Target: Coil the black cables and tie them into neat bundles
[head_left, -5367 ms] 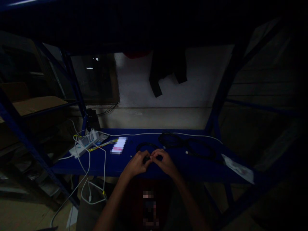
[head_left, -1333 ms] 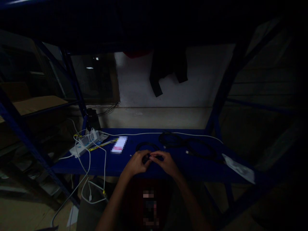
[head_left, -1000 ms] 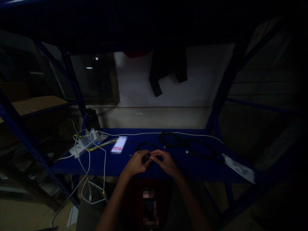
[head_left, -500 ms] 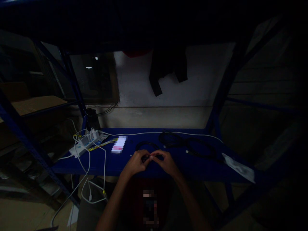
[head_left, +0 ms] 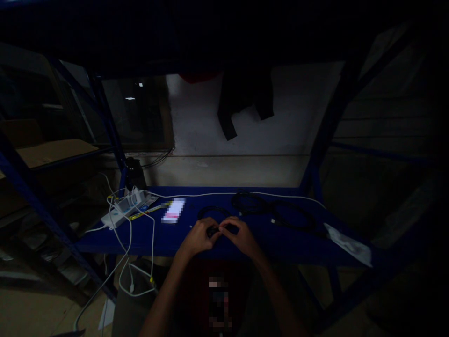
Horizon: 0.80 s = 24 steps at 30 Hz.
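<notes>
My left hand [head_left: 199,236] is curled shut round the gathered part of a black cable [head_left: 211,230]. My right hand [head_left: 242,238] meets it with thumb and forefinger pinched narrow on the same bundle, so my fingertips nearly touch at the lower centre of the frame. The light is too dim to show the exact bite. The rest of the cable loops just behind my knuckles, lying on the blue shelf board [head_left: 164,238]. I judge it light, limp and a little springy, likely to uncoil if let go. The sound place to hold is the bundled turns or the stiffer plug end, not a loose strand. Left of my hands lie a small bright blurred flat thing [head_left: 173,210] and, further left, a white power strip [head_left: 121,207]. To the right, more coiled black leads [head_left: 284,214] sit well apart, with a pale packet [head_left: 347,244] at the board's right end. Against half a second ago almost nothing differs. Both hands stay in the same spot, still pinched together, and the shelf's clutter is unmoved.
</notes>
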Available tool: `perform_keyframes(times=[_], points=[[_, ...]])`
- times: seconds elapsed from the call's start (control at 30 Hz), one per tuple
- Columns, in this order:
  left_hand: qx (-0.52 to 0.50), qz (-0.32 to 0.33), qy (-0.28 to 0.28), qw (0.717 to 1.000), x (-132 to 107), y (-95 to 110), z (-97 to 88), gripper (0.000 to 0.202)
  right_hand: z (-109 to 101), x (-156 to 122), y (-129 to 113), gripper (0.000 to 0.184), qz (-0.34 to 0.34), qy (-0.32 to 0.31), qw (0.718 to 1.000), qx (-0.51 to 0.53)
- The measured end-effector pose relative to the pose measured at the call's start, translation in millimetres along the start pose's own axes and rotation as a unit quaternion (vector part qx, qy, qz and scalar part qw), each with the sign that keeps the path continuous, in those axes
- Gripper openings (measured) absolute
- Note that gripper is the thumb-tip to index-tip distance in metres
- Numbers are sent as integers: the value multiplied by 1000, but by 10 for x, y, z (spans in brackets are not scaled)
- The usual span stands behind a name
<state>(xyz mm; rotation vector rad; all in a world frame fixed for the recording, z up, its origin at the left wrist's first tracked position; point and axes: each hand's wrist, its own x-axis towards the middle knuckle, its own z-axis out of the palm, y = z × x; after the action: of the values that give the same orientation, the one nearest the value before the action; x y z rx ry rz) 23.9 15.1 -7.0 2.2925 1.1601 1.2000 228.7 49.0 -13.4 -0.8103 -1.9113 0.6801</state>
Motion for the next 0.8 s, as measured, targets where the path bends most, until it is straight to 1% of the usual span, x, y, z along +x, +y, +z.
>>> perform_keyframes(times=[0.2, 0.33, 0.5, 0.8], points=[[0, 7, -2, 1000, -1, -14, 8, 6, 9, 1, 21, 10, -22, 0, 999, -24], [1, 3, -5, 1000, 1, -32, 23, 8, 26, -2, 80, 8, -27, 4, 1000, -13], [9, 7, -8, 1000, 11, -39, 28, 7, 40, 5, 155, 12, -39, 4, 999, 2], [28, 9, -18, 999, 8, -31, 20, 10, 55, -3, 150, 18, -23, 6, 1000, -6]])
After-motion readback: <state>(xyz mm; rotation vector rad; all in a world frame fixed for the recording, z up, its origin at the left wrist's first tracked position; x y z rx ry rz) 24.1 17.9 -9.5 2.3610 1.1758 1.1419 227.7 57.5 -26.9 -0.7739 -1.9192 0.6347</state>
